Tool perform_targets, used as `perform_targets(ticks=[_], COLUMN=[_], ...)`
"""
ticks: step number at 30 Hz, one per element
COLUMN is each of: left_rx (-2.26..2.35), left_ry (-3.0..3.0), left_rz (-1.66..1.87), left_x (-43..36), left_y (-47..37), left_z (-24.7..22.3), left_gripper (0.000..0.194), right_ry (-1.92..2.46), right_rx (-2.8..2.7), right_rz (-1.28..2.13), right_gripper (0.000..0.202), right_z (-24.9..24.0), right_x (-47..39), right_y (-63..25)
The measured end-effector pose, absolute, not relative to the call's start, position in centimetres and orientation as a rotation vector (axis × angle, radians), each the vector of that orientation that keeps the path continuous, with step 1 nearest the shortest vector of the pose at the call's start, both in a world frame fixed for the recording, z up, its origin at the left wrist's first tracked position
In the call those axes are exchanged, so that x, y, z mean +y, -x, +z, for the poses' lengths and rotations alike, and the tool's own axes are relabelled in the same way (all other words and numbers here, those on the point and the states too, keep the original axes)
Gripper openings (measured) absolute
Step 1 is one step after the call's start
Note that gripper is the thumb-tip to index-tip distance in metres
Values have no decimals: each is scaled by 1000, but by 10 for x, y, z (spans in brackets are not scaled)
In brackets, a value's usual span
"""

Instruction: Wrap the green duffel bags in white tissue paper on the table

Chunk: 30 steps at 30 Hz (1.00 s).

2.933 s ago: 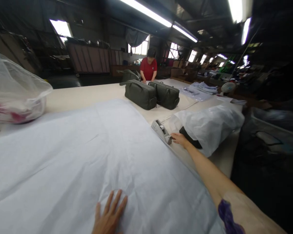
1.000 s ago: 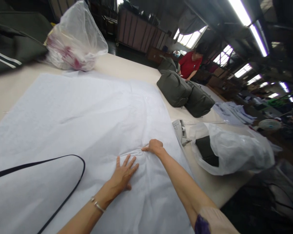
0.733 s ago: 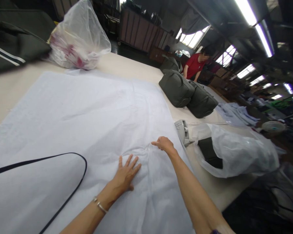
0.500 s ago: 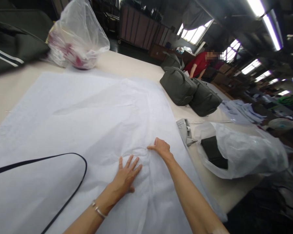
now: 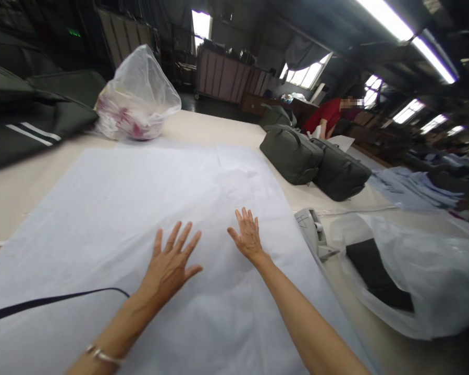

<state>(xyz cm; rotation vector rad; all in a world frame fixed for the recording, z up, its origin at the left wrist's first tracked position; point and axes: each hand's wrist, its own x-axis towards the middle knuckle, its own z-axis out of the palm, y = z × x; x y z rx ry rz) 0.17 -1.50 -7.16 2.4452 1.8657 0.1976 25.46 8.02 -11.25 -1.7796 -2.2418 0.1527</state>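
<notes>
A large white sheet (image 5: 113, 208) lies spread over the table in front of me, with soft wrinkles around its middle. My left hand (image 5: 170, 265) is open above or on the sheet, palm down with fingers spread; a metal bracelet circles that wrist. To its right, my right hand (image 5: 248, 234) is also open, fingers stretched forward and thumb apart. Whether either palm presses on the sheet I cannot tell. A dark narrow strap (image 5: 54, 300) lies across the sheet at the left and passes out of sight behind my left forearm.
Dark grey bags (image 5: 291, 153) stand at the table's right edge, near a person in red (image 5: 322, 117). A grey device (image 5: 315, 234) and a plastic bag with dark contents (image 5: 426, 276) lie right. A clear plastic bag (image 5: 140, 99) and dark bag (image 5: 35, 114) sit at the far left.
My left hand has shifted left with its fingers spread. My right hand has opened from a bent-finger pose to stretched fingers. The sheet's middle looks smoother, and the view has tilted up.
</notes>
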Motion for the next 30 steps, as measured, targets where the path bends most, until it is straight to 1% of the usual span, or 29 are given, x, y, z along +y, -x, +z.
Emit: perform_targets(ticks=[3,6,8,12,17,21,25,28,30], left_rx=[2092,2084,2087,2121,2111,2081,2000,2019,2035], left_ry=[-2272,-2196,-2192,-2162,-2145,-2142,-2209,-2110,-2047], left_rz=[59,-1,31,54,134,242,376,326,351], left_x=[7,12,12,29,81,113,127,137,144], left_y=[37,54,57,61,84,102,111,117,119], left_z=[-103,-131,-138,-137,-140,-139,-140,-146,-148], left_gripper=[70,69,70,73,75,76,81,84,83], right_ry=[1889,1953,1949,1934,1841,1779,1740,1630,1468], right_rx=[-2323,-2374,-2402,-2464,-2491,-2461,-2443,-2358,-2351], right_rz=[216,238,209,187,237,265,392,541,554], right_gripper=[73,72,71,70,71,73,77,81,77], right_z=[-135,-149,-152,-148,-147,-156,-164,-155,-136], right_x=[96,104,110,136,193,238,276,281,259], right_y=[-234,-228,-227,-215,-182,-161,-158,-174,-194])
